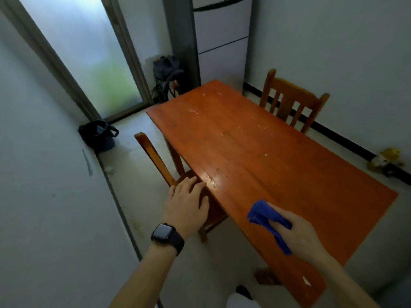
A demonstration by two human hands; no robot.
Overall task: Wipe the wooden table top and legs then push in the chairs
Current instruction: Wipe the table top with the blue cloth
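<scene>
The wooden table top is looking pretty glossy: varnished orange-brown, catching a bright glare near its left edge, with dull pale smudges breaking up the shine. The left chair and the far chair are wearing the same smooth varnished wood. The blue cloth is looking soft and matt, all bunched. The watch is showing a smooth dark face on a matt black strap. The door pane is looking frosted.

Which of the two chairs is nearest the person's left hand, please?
The near chair, beside the left hand; the other chair stands across the table.
</scene>
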